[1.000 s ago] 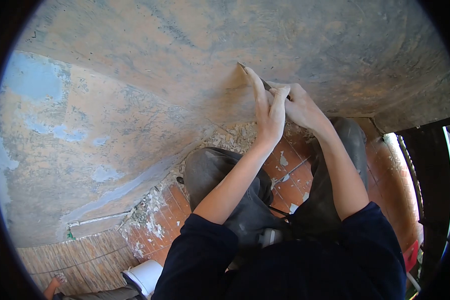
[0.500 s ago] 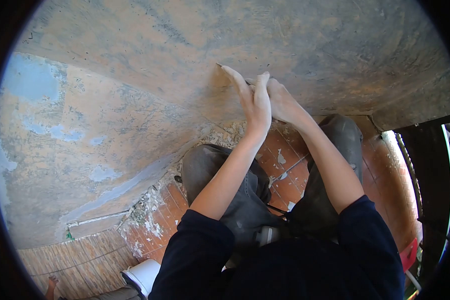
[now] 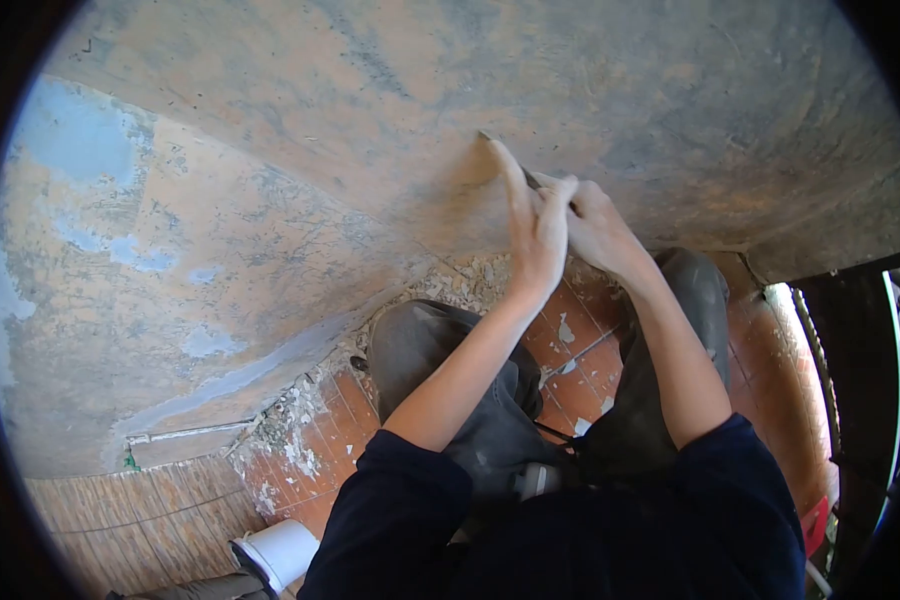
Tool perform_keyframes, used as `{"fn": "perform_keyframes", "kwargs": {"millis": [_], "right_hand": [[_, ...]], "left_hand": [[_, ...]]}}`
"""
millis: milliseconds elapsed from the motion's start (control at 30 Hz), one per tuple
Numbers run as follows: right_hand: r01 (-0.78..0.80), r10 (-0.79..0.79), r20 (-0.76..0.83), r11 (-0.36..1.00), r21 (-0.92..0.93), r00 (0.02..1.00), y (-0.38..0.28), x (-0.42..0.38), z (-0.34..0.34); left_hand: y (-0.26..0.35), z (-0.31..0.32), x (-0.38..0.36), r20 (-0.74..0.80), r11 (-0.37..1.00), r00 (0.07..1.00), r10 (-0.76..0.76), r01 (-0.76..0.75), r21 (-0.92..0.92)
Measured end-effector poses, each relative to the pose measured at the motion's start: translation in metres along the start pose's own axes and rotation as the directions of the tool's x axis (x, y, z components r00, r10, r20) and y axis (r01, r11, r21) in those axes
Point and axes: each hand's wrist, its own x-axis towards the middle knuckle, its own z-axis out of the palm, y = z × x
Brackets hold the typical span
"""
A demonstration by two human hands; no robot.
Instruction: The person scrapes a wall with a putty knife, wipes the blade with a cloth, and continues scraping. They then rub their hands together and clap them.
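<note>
My right hand (image 3: 598, 222) is closed around the near end of a thin, dark-edged scraper (image 3: 531, 180), held low against the worn wall (image 3: 370, 150). My left hand (image 3: 538, 235) lies over the scraper, its fingers pressed together and stretched along it toward the wall. The left thumb crosses toward the right hand's knuckles. A small dark tip shows just beyond the left fingertips, at the wall surface. Most of the scraper is hidden by my hands, so its full shape cannot be made out.
Pale flakes (image 3: 295, 430) litter the red tiled floor (image 3: 580, 385) along the wall base. My bent knees (image 3: 415, 345) are close to the wall. A white bucket (image 3: 280, 552) stands lower left, beside a slatted mat (image 3: 150, 515). Something red (image 3: 815, 525) is at lower right.
Both hands, with the scraper, have moved to the right along the wall and slightly down in the view. Another person's hand at the lower left has gone out of view.
</note>
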Motion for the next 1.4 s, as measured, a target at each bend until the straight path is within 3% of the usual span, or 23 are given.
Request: {"fn": "perform_keyframes", "kwargs": {"millis": [33, 167, 233, 367, 500, 600, 667, 800, 833, 967, 1067, 1133, 1267, 1333, 1400], "right_hand": [[0.027, -0.027, -0.029, 1.000, -0.011, 0.999, 0.001, 0.000, -0.002], [-0.018, 0.020, 0.019, 0.997, -0.076, 1.000, 0.000, 0.000, -0.005], [0.091, -0.091, -0.004, 0.996, -0.015, 0.996, 0.005, 0.003, 0.001], [0.093, -0.094, 0.049, 0.996, 0.017, 0.994, -0.002, 0.012, 0.002], [0.094, -0.093, 0.020, 0.995, -0.046, 0.995, 0.003, 0.005, 0.002], [-0.018, 0.018, 0.040, 1.000, -0.003, 0.999, 0.006, 0.005, -0.001], [0.058, -0.059, -0.012, 0.997, -0.042, 0.998, 0.005, 0.009, 0.012], [0.112, -0.111, 0.038, 0.994, -0.021, 0.993, -0.002, 0.009, 0.013], [0.009, -0.005, 0.101, 0.999, -0.036, 0.995, -0.004, 0.005, 0.005], [-0.082, 0.083, 0.066, 0.997, -0.012, 0.994, -0.011, -0.001, 0.000], [-0.039, 0.036, 0.076, 0.998, 0.039, 0.996, -0.015, 0.002, 0.005], [0.039, -0.036, 0.093, 0.999, -0.029, 0.995, -0.011, 0.008, 0.009], [-0.010, 0.010, 0.004, 1.000, -0.004, 1.000, -0.012, -0.003, -0.007], [-0.010, 0.011, 0.043, 1.000, -0.010, 0.999, -0.010, -0.002, -0.006], [0.068, -0.065, 0.036, 0.994, -0.091, 0.997, -0.003, -0.001, -0.003]], "left_hand": [[0.000, -0.001, 0.002, 0.046, 0.995, 0.999, -0.028, 0.032, -0.091], [0.003, 0.003, 0.005, 0.022, 0.993, 0.996, -0.083, 0.084, -0.078], [0.003, 0.005, 0.005, -0.062, 0.997, 0.996, -0.071, 0.070, -0.009], [-0.003, 0.002, 0.010, -0.138, 0.997, 0.989, -0.048, 0.040, -0.061], [-0.005, 0.001, 0.005, -0.083, 0.997, 0.995, -0.051, 0.046, -0.062], [-0.003, 0.002, 0.003, -0.009, 0.997, 1.000, -0.026, 0.026, -0.079], [-0.004, -0.002, 0.010, -0.128, 0.996, 0.988, -0.084, 0.088, 0.022], [-0.001, -0.013, 0.008, -0.056, 0.997, 0.996, -0.065, 0.063, -0.043], [0.006, -0.011, 0.003, -0.039, 0.996, 0.996, -0.082, 0.081, -0.038], [-0.001, -0.016, 0.006, 0.007, 0.996, 0.999, -0.043, 0.043, -0.075], [-0.001, -0.017, 0.010, -0.056, 0.995, 0.996, -0.067, 0.063, -0.080], [-0.001, -0.017, 0.012, -0.084, 0.998, 0.996, -0.035, 0.031, -0.052], [0.000, -0.012, 0.007, -0.021, 1.000, 1.000, -0.009, 0.009, -0.003], [-0.007, -0.010, 0.006, 0.012, 1.000, 1.000, 0.021, -0.021, -0.012], [-0.013, -0.007, 0.005, 0.016, 0.998, 0.998, 0.066, -0.066, -0.014]]}}
